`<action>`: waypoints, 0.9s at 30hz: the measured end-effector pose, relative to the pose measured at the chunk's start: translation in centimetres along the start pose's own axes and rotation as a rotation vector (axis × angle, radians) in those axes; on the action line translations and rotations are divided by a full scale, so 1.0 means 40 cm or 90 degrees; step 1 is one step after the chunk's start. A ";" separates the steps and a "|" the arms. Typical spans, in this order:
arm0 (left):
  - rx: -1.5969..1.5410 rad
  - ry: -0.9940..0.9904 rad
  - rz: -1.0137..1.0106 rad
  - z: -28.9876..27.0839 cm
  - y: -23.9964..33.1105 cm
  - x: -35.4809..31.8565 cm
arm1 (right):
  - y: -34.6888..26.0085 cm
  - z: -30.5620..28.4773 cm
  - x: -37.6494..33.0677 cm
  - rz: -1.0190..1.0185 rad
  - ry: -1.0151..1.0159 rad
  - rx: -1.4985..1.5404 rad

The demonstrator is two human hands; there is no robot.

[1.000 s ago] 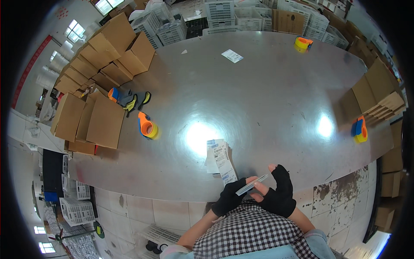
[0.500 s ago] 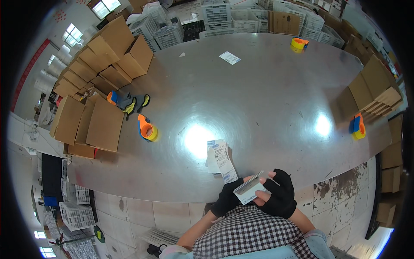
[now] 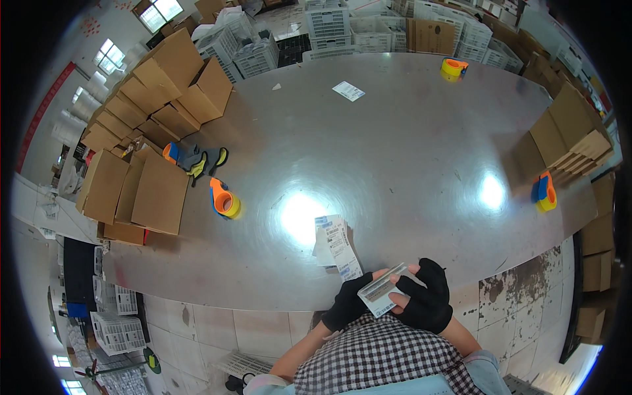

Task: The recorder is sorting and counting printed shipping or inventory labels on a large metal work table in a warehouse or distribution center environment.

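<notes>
A small stack of white printed labels (image 3: 382, 293) is held between my two hands at the table's near edge. My left hand (image 3: 349, 301), in a black fingerless glove, is closed on the stack's left side. On the right, my right hand (image 3: 424, 296), gloved the same way, pinches the stack with its thumb and fingers. Just beyond my left hand, more printed label sheets (image 3: 340, 245) lie in a loose overlapping pile on the metal table (image 3: 421, 145).
Cardboard boxes (image 3: 158, 191) crowd the table's left side; folded cartons (image 3: 571, 131) stand at the right. Tape dispensers, one nearby (image 3: 226, 201), and grey-yellow gloves (image 3: 205, 161) lie about. A single label (image 3: 348, 91) rests at the far side. White crates (image 3: 329, 23) stand beyond.
The label stack has tilted slightly, showing more of its printed face. My right fingers have shifted a little along its upper edge. Both hands still hold it.
</notes>
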State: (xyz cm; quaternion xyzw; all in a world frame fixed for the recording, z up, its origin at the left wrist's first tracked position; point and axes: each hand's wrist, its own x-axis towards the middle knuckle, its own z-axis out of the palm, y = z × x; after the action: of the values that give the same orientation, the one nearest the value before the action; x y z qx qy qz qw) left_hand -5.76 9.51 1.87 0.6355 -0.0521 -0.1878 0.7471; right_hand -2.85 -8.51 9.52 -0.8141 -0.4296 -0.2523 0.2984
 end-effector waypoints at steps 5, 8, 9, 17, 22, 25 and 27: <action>0.053 0.019 0.044 -0.008 -0.049 0.007 | 0.002 0.005 0.007 -0.006 0.066 0.031; 0.063 0.019 0.050 -0.007 -0.032 0.008 | 0.002 0.001 0.023 0.014 0.032 0.010; 0.038 0.022 0.045 -0.005 -0.022 0.008 | 0.003 0.001 0.023 0.015 0.032 0.009; 0.072 -0.013 0.037 -0.005 -0.019 0.011 | 0.001 0.011 0.018 0.062 0.001 -0.029; -0.068 0.001 -0.021 -0.010 -0.043 0.007 | 0.011 0.001 0.008 0.023 0.013 -0.010; -0.036 0.002 -0.053 -0.029 -0.100 0.015 | 0.008 0.007 -0.018 0.040 0.042 0.008; 0.019 -0.007 -0.014 -0.035 -0.109 0.023 | 0.005 0.010 -0.026 0.088 0.056 0.024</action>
State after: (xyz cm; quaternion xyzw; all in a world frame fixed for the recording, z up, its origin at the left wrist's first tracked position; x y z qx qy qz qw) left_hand -5.42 9.96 -2.74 0.6462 -0.0522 -0.1988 0.7350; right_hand -3.13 -8.89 8.50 -0.8244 -0.3634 -0.2583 0.3487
